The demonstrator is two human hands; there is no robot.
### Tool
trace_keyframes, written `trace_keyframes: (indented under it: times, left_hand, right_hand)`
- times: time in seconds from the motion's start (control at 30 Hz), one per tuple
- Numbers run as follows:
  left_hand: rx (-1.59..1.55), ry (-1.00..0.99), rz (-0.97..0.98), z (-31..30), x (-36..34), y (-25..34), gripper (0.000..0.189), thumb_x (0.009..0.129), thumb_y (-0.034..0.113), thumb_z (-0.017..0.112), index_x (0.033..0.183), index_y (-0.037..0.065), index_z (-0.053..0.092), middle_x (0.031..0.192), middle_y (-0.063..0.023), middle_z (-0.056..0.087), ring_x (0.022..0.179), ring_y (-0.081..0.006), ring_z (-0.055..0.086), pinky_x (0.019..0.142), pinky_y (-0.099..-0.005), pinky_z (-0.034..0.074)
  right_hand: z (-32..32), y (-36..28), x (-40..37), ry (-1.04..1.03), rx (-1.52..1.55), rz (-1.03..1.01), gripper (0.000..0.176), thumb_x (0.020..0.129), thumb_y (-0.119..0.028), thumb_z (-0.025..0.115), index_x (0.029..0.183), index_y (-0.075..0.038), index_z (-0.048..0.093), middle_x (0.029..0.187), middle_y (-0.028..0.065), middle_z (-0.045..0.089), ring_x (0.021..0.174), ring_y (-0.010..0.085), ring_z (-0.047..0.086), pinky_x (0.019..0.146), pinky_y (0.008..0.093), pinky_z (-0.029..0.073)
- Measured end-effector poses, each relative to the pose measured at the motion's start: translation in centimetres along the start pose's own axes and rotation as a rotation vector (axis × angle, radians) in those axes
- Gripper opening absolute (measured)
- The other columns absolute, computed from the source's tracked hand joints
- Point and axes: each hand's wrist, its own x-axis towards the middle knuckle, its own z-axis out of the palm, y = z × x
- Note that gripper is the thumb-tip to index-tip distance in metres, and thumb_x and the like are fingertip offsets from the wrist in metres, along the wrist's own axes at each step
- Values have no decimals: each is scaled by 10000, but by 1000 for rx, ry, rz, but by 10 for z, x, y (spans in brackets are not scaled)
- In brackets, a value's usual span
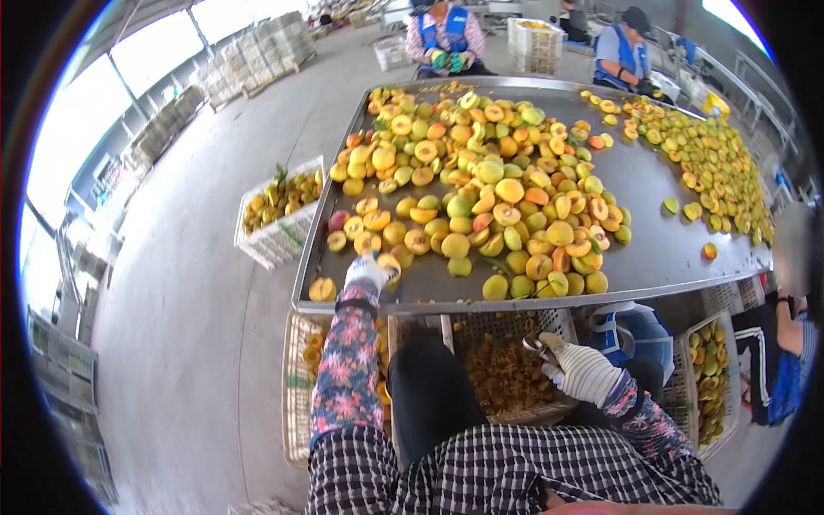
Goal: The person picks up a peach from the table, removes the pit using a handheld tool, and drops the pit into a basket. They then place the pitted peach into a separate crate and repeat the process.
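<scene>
My left hand, in a white and blue glove, reaches over the near left edge of the metal table. Its fingers close around a peach half, partly hidden by the glove. Halved and whole-looking peaches lie heaped just beyond it. In a striped glove, my right hand grips a small metal pitting tool with a looped end. That hand hovers above a crate of brown peach pits, below the table edge.
The metal table has a raised rim. More halves cover its right side. Crates of fruit stand left, below my left arm and right. A blue bucket sits under the table. Co-workers sit around it.
</scene>
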Motion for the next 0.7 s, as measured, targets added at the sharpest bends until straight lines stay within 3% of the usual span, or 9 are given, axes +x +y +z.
trace_keyframes:
  times: [0.1, 0.17, 0.23, 0.27, 0.3, 0.4, 0.47, 0.57, 0.7]
  left_hand:
    - [-71, -14, 36, -22, -15, 21, 587, 726, 468, 778, 1169, 102, 660, 1083, -151, 705, 974, -300, 678, 884, -390, 522]
    - [-473, 3, -29, -18, -13, 39, 535, 752, 367, 802, 1178, 87, 640, 1042, -125, 713, 935, -243, 690, 815, -357, 547]
    - [-1235, -186, 23, -47, -46, 88, 393, 869, -1, 651, 1238, 81, 543, 1057, -88, 657, 922, -185, 668, 744, -348, 603]
    - [-1450, -307, 176, -49, -55, 97, 344, 902, -12, 593, 1229, 63, 520, 1109, -81, 635, 980, -186, 657, 789, -398, 608]
    - [-1618, -441, 225, -51, -64, 114, 337, 905, -40, 561, 1225, 49, 510, 1133, -89, 613, 1019, -205, 639, 862, -427, 590]
    - [-1640, -495, 134, -45, -106, 177, 348, 894, -49, 556, 1228, 32, 503, 1165, -123, 603, 1046, -213, 633, 913, -406, 573]
    - [-1893, -652, 311, -8, -121, 199, 449, 903, -26, 579, 1334, 11, 460, 1218, -141, 596, 1070, -231, 630, 937, -348, 536]
    - [-1738, -518, 366, 15, -154, 236, 520, 962, 59, 579, 1444, 26, 389, 1301, -114, 562, 1184, -207, 565, 1039, -344, 458]
    - [-2149, -983, 132, 29, -154, 243, 449, 1031, 207, 513, 1420, 5, 417, 1341, -105, 530, 1214, -218, 542, 1052, -351, 452]
  right_hand:
    - [-9, 0, 7, -73, 147, 27, 435, 944, -264, 566, 1300, -43, 450, 952, 218, 668, 846, 429, 649, 740, 479, 512]
    - [-11, 0, 15, 20, 365, 11, 400, 945, -228, 590, 1275, -42, 461, 903, 159, 641, 783, 335, 629, 717, 422, 505]
    - [-10, 2, 21, 101, 583, 6, 368, 945, -191, 613, 1250, -42, 472, 854, 99, 613, 720, 241, 608, 693, 364, 499]
    - [-5, 1, 31, 219, 791, -100, 378, 961, -168, 605, 1294, -45, 475, 847, -25, 516, 649, 66, 466, 607, 240, 436]
    - [-9, 1, 33, 132, 924, 68, 404, 961, -171, 612, 1322, -62, 464, 848, -38, 516, 660, 56, 466, 603, 219, 423]
    - [-22, -12, 42, 284, 1121, 49, 396, 944, -140, 626, 1291, -33, 471, 980, -8, 545, 833, 97, 501, 762, 269, 464]
    - [-22, -8, 49, 293, 1269, 118, 430, 939, -125, 628, 1325, -34, 463, 1022, -5, 541, 896, 83, 499, 809, 254, 455]
    - [-11, -4, 65, 593, 1419, -97, 443, 937, -121, 621, 1341, -38, 461, 1127, 7, 545, 1004, 80, 509, 883, 244, 445]
    - [-2, 48, 73, 605, 1287, -38, 507, 931, -122, 621, 1385, -3, 429, 1308, 35, 525, 1148, 106, 502, 987, 255, 415]
